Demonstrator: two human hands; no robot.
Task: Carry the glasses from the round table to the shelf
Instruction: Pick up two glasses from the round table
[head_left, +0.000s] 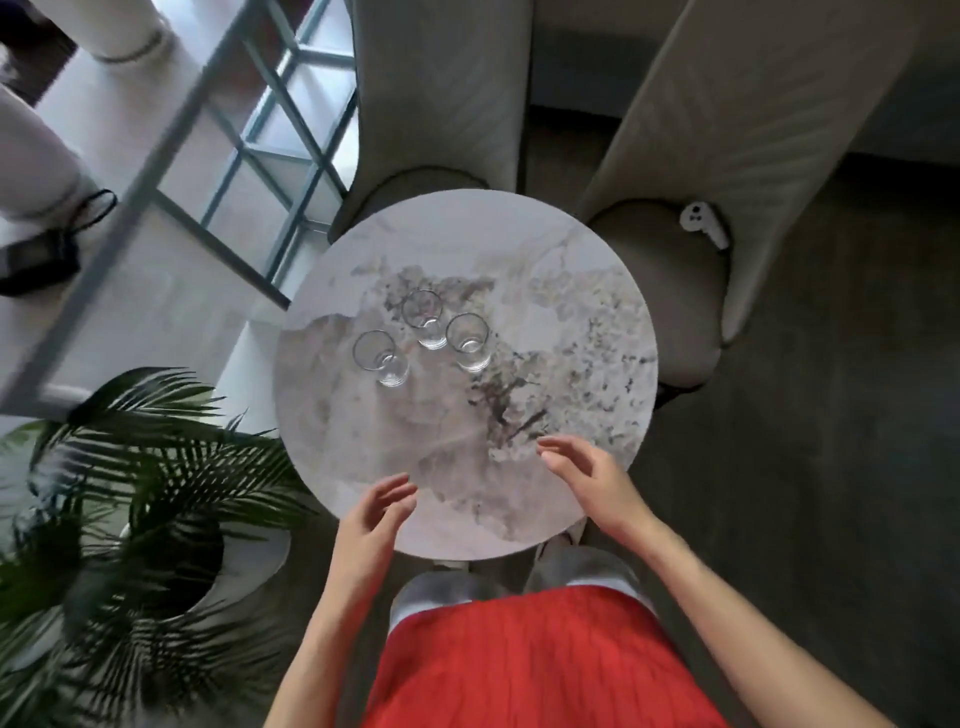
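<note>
Three clear glasses stand upright on your round table (571, 291): one (379, 358) at the left, and a touching pair, (426, 318) and (469, 343), just beside it near the middle. Your left hand (371, 525) and right hand (592, 480) hover over the near edge, fingers spread, holding nothing. The table's base is hidden; the plant (130, 467) is blurred.

You've got three clear glasses (426, 319) on a round table (571, 291) with a pale marble look, grey and dark blotchy veining. Red ribbed top (535, 670), grey-beige chairs (441, 88), dark green palm (135, 467).
</note>
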